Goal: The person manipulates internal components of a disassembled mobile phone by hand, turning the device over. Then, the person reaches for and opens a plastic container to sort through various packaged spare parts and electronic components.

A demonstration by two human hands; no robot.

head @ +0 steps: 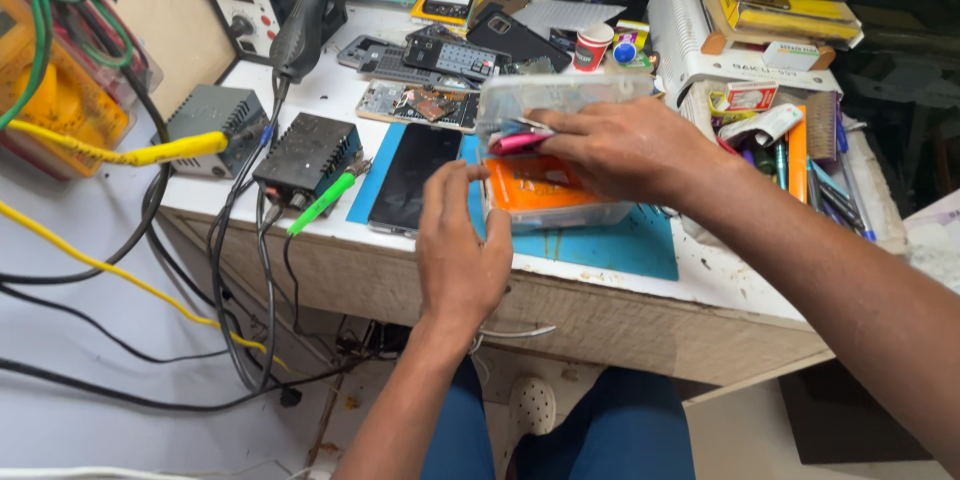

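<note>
A clear plastic box (560, 205) with an orange item inside stands on the blue mat (610, 245) at the bench's front. Its lid is tilted up at the back. My right hand (625, 145) reaches into the box and its fingers pinch a pink tool (512, 143) among several small tools. My left hand (462, 245) rests against the box's left side, fingers spread and pointing up, holding nothing. A black phone (412, 178) lies flat on the mat just left of that hand.
A black power unit (308, 153) with a green probe (322, 203) and a grey box (213, 120) sit at the left, trailing cables. Opened phones (420, 105), a red cup (592, 45) and a white device (700, 40) crowd the back. Pens and tools (800, 160) lie at right.
</note>
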